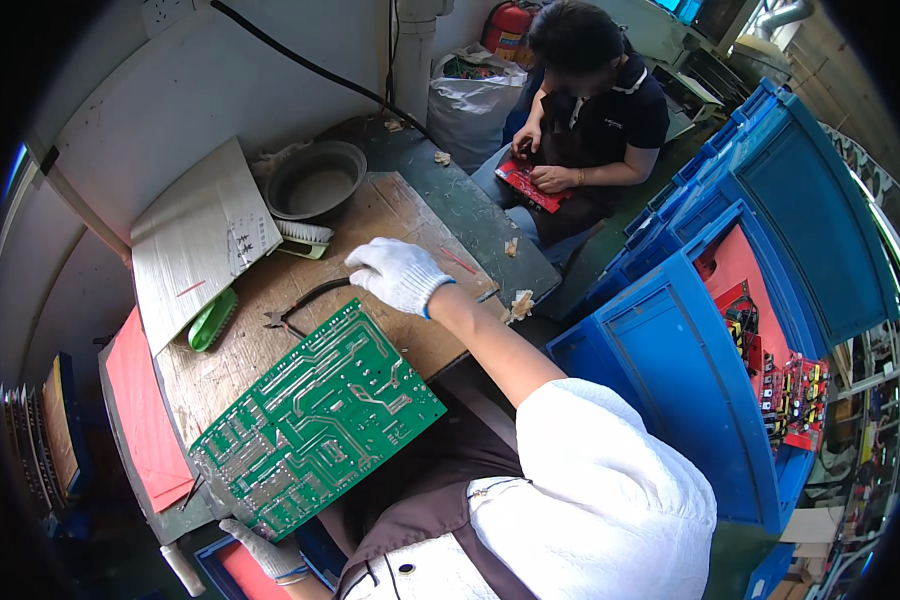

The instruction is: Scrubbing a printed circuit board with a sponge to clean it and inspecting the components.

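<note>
Green circuit board, solder side up, slants across the near edge of the table, partly over the wearer's lap, as I watch from a distance. Its lower left corner sits in the gloved left hand, which appears closed on the edge, though the fingers beneath are hidden from me. Above the far corner, the gloved right hand curls, fingers bent, at the handles of dark-handled cutters; I cannot tell how firmly it grips them, if at all. I judge the panel light for its breadth and stiff, yet liable to flex or crack if twisted from one corner. Knit gloves may slip on its smooth face or snag on solder points. I would take it by opposite bare edges, clear of the silvery tracks and whatever the underside hides.
</note>
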The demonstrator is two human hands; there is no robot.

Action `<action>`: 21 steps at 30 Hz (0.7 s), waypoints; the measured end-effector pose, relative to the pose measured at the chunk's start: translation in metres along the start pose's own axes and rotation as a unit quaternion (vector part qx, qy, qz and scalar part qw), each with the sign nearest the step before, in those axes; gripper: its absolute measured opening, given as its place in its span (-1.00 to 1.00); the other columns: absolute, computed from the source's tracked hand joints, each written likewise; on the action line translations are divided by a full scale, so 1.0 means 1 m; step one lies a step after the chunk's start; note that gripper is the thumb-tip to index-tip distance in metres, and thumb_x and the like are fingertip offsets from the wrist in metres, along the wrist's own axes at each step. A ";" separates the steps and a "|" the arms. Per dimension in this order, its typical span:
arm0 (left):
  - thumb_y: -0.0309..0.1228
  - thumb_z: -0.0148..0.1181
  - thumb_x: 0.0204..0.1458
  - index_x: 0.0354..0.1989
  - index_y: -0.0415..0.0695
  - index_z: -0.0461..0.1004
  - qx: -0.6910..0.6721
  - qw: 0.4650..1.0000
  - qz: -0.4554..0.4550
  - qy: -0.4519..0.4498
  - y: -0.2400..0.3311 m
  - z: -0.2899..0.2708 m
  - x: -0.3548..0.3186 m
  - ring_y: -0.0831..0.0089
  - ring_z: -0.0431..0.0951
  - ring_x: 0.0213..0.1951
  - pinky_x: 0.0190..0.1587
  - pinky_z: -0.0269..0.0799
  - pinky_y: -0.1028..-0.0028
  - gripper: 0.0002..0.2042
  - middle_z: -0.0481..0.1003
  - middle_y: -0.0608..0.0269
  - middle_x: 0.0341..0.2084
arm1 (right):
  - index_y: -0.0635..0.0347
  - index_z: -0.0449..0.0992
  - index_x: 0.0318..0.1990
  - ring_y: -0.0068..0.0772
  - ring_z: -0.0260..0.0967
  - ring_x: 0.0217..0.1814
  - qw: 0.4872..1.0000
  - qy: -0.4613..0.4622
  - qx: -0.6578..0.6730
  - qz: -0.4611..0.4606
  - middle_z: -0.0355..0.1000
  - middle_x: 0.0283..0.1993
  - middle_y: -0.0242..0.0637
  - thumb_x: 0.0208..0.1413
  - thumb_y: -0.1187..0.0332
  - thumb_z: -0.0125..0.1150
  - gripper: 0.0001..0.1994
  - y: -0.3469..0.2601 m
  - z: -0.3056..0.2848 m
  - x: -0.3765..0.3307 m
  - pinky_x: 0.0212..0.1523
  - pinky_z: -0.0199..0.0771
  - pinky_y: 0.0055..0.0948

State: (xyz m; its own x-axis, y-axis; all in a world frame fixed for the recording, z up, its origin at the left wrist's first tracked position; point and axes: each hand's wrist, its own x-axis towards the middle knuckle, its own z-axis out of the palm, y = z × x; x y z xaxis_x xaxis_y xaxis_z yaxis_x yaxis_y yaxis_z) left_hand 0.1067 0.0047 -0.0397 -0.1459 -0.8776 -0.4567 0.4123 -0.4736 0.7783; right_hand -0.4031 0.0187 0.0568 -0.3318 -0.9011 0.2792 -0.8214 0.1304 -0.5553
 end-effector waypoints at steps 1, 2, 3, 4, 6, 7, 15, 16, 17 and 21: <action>0.46 -0.16 0.14 0.53 0.06 0.05 -0.001 1.000 0.000 0.000 -0.001 0.001 0.002 0.05 0.12 0.44 0.41 0.12 -0.06 -0.08 0.09 0.15 0.49 | 0.00 0.60 -0.01 0.02 0.49 0.04 1.000 0.000 -0.001 0.000 0.54 -0.06 -0.12 0.19 0.10 0.23 -0.70 0.001 0.002 0.010 0.08 0.50 -0.02; 0.45 -0.18 0.15 0.53 0.07 0.04 -0.002 1.000 -0.005 0.010 -0.001 0.002 0.001 0.04 0.12 0.45 0.40 0.12 -0.07 -0.09 0.08 0.16 0.49 | -0.02 0.60 0.00 -0.01 0.46 0.10 0.999 -0.031 -0.031 -0.018 0.52 0.00 -0.14 0.17 0.11 0.26 -0.69 0.001 0.005 0.018 0.12 0.49 -0.04; 0.45 -0.20 0.16 0.54 0.08 0.03 -0.002 1.000 -0.011 0.018 0.000 0.007 -0.001 0.04 0.11 0.45 0.40 0.12 -0.08 -0.09 0.06 0.17 0.50 | -0.05 0.60 0.02 -0.04 0.43 0.16 0.996 -0.061 -0.062 -0.034 0.51 0.05 -0.16 0.14 0.13 0.29 -0.68 0.003 0.008 0.026 0.17 0.47 -0.07; 0.45 -0.20 0.16 0.54 0.08 0.03 -0.002 1.000 -0.014 0.017 0.000 0.015 0.000 0.04 0.11 0.45 0.40 0.12 -0.08 -0.09 0.06 0.17 0.50 | -0.07 0.60 0.05 -0.03 0.41 0.20 0.994 -0.085 -0.069 -0.029 0.49 0.09 -0.17 0.09 0.13 0.35 -0.63 0.004 0.012 0.034 0.20 0.47 -0.09; 0.43 -0.13 0.14 0.54 0.08 0.02 0.002 1.000 -0.011 0.023 -0.010 -0.058 -0.049 0.02 0.07 0.46 0.42 0.07 -0.08 -0.09 0.05 0.15 0.50 | -0.08 0.61 0.04 -0.03 0.41 0.19 0.989 -0.114 -0.085 -0.032 0.49 0.09 -0.16 0.07 0.12 0.37 -0.63 0.004 0.024 0.049 0.21 0.46 -0.10; 0.41 -0.10 0.13 0.54 0.09 0.01 0.007 1.000 -0.019 0.015 -0.019 -0.105 -0.073 0.02 0.05 0.46 0.42 0.05 -0.09 -0.09 0.05 0.14 0.50 | -0.08 0.62 0.03 -0.03 0.41 0.19 0.984 -0.138 -0.112 -0.023 0.49 0.09 -0.16 0.05 0.12 0.38 -0.63 0.014 0.022 0.051 0.22 0.46 -0.11; 0.31 0.16 0.05 0.55 0.11 -0.03 0.014 0.999 -0.008 0.037 0.045 -0.045 0.006 -0.03 -0.08 0.50 0.48 -0.16 -0.11 -0.04 -0.01 0.07 0.52 | 0.10 0.67 -0.13 -0.03 0.53 0.07 0.958 -0.211 -0.180 -0.075 0.58 -0.04 -0.11 0.05 0.25 0.32 -0.75 0.011 0.053 0.075 0.04 0.58 -0.09; 0.30 0.20 0.04 0.55 0.11 -0.03 0.016 0.999 -0.008 0.039 0.045 -0.029 0.006 -0.04 -0.10 0.51 0.48 -0.18 -0.11 -0.03 -0.01 0.06 0.52 | 0.10 0.67 -0.15 -0.06 0.54 0.04 0.960 -0.182 -0.200 -0.077 0.59 -0.06 -0.13 0.06 0.29 0.28 -0.77 0.010 0.048 0.075 0.00 0.59 -0.11; 0.29 0.23 0.03 0.56 0.12 -0.04 0.019 0.999 -0.005 0.042 0.046 -0.013 0.004 -0.04 -0.12 0.51 0.49 -0.21 -0.11 -0.02 -0.02 0.05 0.52 | 0.11 0.68 -0.16 -0.08 0.55 0.02 0.961 -0.151 -0.218 -0.079 0.60 -0.08 -0.15 0.07 0.32 0.25 -0.79 0.005 0.039 0.077 -0.03 0.60 -0.12; 0.24 0.36 -0.01 0.56 0.13 -0.06 0.035 0.998 -0.007 0.045 0.031 0.049 -0.024 -0.07 -0.19 0.53 0.52 -0.31 -0.12 0.03 -0.05 0.01 0.53 | 0.13 0.62 -0.20 -0.10 0.52 0.00 0.967 -0.116 -0.219 -0.065 0.54 -0.12 -0.16 -0.01 0.37 0.30 -0.81 0.024 0.004 0.079 -0.08 0.59 -0.12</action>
State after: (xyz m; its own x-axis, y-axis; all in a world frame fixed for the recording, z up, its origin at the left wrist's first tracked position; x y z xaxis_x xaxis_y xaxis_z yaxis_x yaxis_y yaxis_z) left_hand 0.0794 0.0077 0.0168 -0.0692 -0.8621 -0.5019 0.3458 -0.4927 0.7986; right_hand -0.4474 -0.0505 0.0621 -0.1410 -0.9836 0.1122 -0.9837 0.1264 -0.1280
